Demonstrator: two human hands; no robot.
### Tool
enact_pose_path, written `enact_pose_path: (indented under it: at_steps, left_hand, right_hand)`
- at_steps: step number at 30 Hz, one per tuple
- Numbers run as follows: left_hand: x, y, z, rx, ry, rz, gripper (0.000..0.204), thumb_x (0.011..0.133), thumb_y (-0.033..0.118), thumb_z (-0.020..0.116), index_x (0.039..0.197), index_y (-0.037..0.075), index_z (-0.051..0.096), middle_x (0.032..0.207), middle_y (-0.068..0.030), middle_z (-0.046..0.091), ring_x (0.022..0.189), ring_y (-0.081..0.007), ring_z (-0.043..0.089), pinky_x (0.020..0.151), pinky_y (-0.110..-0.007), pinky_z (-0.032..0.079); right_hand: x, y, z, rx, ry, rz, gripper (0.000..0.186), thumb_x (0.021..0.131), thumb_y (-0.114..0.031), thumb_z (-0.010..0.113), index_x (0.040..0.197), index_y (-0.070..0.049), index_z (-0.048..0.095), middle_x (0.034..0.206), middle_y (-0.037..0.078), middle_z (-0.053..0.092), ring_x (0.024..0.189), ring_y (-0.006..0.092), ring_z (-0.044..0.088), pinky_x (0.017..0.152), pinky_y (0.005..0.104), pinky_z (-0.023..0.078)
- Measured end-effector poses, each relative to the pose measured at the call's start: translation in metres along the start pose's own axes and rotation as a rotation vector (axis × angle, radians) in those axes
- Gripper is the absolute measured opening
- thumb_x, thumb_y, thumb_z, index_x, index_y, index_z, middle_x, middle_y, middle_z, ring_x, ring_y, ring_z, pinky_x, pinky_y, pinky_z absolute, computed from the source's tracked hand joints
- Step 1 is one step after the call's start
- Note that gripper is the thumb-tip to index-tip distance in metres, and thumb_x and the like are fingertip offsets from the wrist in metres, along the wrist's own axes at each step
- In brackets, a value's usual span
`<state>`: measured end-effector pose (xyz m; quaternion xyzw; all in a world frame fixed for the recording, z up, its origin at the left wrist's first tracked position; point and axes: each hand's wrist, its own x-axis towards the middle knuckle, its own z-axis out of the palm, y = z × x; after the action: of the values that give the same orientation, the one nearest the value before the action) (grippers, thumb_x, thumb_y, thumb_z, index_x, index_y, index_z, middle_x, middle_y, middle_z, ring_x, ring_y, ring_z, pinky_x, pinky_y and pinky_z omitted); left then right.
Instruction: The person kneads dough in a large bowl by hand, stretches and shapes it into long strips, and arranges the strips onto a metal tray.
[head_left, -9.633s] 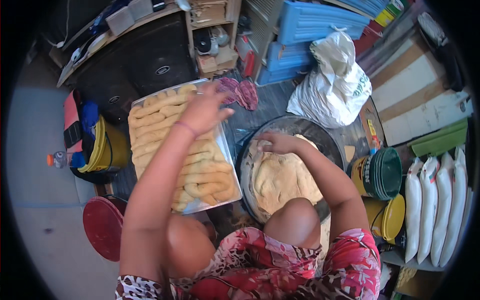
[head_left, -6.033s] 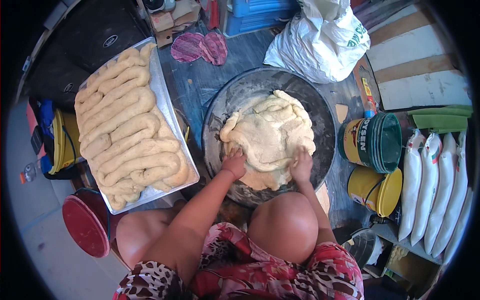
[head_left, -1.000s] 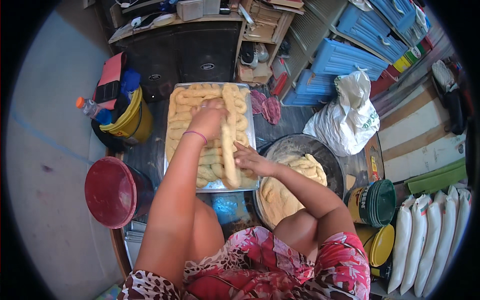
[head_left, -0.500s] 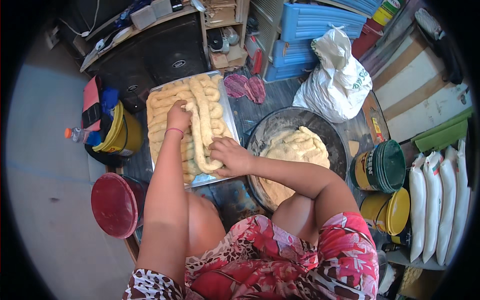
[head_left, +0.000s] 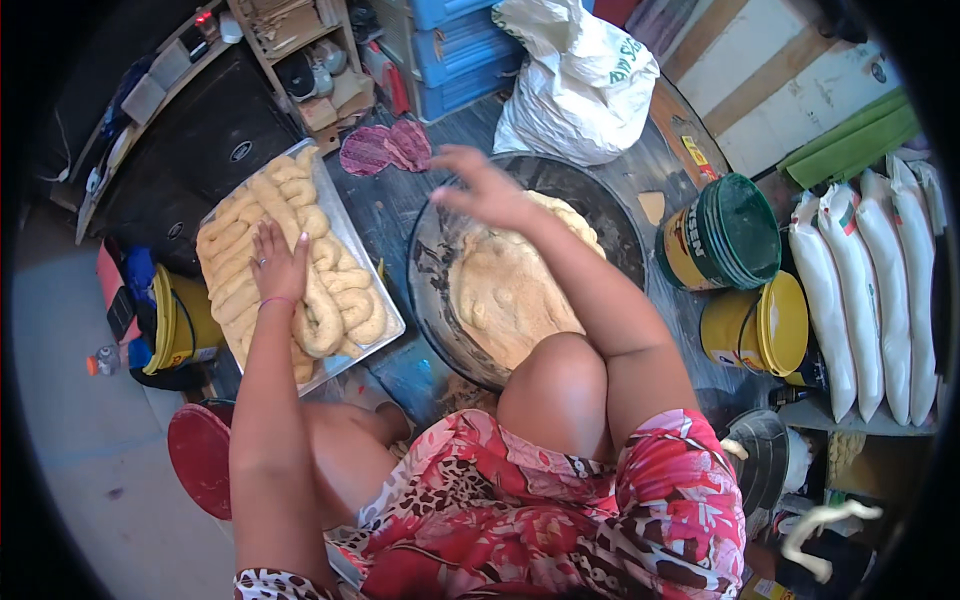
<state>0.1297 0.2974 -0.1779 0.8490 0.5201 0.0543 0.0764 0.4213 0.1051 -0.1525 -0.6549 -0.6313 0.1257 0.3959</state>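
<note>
My left hand [head_left: 277, 258] rests on coiled, pale dough ropes [head_left: 245, 300] packed on a metal tray [head_left: 372, 336], its fingers open and spread flat over them. My right hand [head_left: 480, 190] is raised above the far rim of a round black tub [head_left: 625, 240], fingers apart and somewhat blurred, holding nothing. In the tub lies a lumpy mass of dough [head_left: 510, 290] with a powdery top; my knee hides its near edge.
Around me stand a white sack [head_left: 570, 100], green pails [head_left: 740, 225], a yellow pail [head_left: 780, 325], a red lid [head_left: 200, 460] and long white bags [head_left: 835, 320]. Purple cloths [head_left: 385, 145] lie beyond the tray; blue drawers [head_left: 460, 50] are behind.
My right hand has left the long dough rope on the tray and risen rightward over the tub. My left hand has flattened onto the dough. The view has shifted.
</note>
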Motion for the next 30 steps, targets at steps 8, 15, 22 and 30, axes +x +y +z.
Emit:
enact_pose_path:
  at_steps: [8, 15, 22, 30]
  left_hand:
    - [-0.042, 0.071, -0.005, 0.089, -0.143, 0.153, 0.071, 0.088, 0.052, 0.033, 0.139, 0.007, 0.015, 0.145, -0.0181, 0.003, 0.134, -0.0353, 0.001, 0.105, -0.052, 0.004]
    - [-0.091, 0.170, -0.025, -0.008, -0.135, 0.451, 0.061, 0.088, 0.047, 0.040, 0.134, 0.008, 0.033, 0.145, -0.0184, 0.003, 0.134, -0.0349, 0.002, 0.105, -0.052, 0.003]
    - [-0.114, 0.186, -0.045, -0.178, -0.182, 0.435, 0.059, 0.087, 0.049, 0.040, 0.130, 0.009, 0.040, 0.145, -0.0189, 0.005, 0.135, -0.0341, 0.002, 0.106, -0.048, 0.002]
    - [-0.118, 0.203, -0.061, -0.204, -0.431, 0.620, 0.054, 0.087, 0.045, 0.043, 0.128, 0.010, 0.042, 0.142, -0.0199, 0.019, 0.133, -0.0355, 0.012, 0.106, -0.047, 0.008]
  right_hand:
    - [-0.206, 0.176, -0.018, -0.053, 0.195, 1.053, 0.052, 0.072, -0.031, 0.065, 0.115, -0.005, 0.053, 0.116, 0.020, 0.051, 0.108, 0.0301, 0.051, 0.090, 0.0358, 0.041]
    - [-0.261, 0.171, 0.102, -0.657, 0.238, 0.971, 0.060, 0.071, -0.023, 0.064, 0.125, -0.009, 0.042, 0.133, 0.016, 0.034, 0.125, 0.0282, 0.029, 0.104, 0.0472, 0.020]
    - [-0.275, 0.168, 0.076, -0.243, 0.183, 0.979, 0.051, 0.067, -0.019, 0.064, 0.115, -0.008, 0.049, 0.108, 0.012, 0.049, 0.107, 0.0295, 0.043, 0.089, 0.0415, 0.035]
    - [-0.322, 0.143, 0.001, 0.676, 0.314, 1.172, 0.033, 0.084, -0.022, 0.056, 0.110, -0.003, 0.048, 0.097, 0.012, 0.057, 0.085, 0.0240, 0.060, 0.070, 0.0319, 0.049]
